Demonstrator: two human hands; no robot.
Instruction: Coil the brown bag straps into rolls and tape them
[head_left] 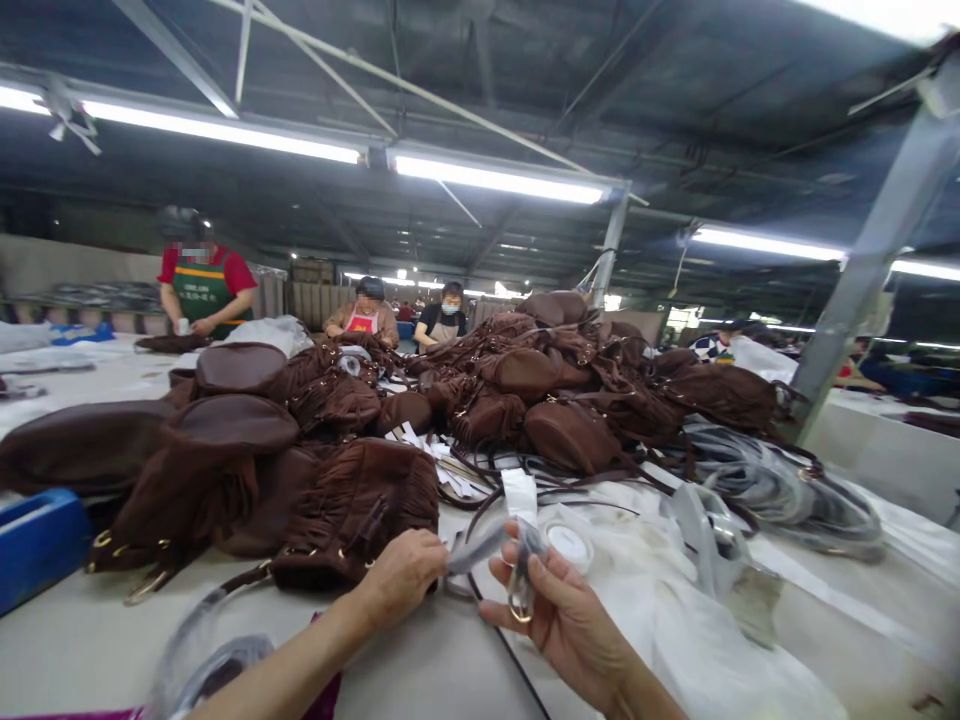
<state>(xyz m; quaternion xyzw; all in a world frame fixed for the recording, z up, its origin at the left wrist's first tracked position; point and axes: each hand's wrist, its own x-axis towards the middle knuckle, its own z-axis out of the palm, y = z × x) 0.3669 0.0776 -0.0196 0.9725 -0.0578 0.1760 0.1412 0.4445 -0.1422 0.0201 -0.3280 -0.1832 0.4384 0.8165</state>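
Note:
A bag strap (pixel 478 550) wrapped in clear film stretches between my two hands. My left hand (pixel 405 575) is closed, its fingertips pinching one part of the strap. At the other part, my right hand (pixel 562 605) grips the wrapped end between thumb and fingers. From that end hangs a gold-coloured metal clasp (pixel 520 603), partly under the film. Just beyond my left hand lies a dark brown gathered bag (pixel 360 510) with gold rings. A roll of white tape (pixel 568 543) is behind my right hand.
A large heap of brown bags (pixel 525 370) covers the table's middle. Coiled wrapped straps (pixel 795 495) lie at right, white plastic sheeting (pixel 675 640) nearer. A blue tape dispenser or bin (pixel 41 545) stands at left. Loose white paper strips (pixel 442 465) lie ahead. Several people work beyond.

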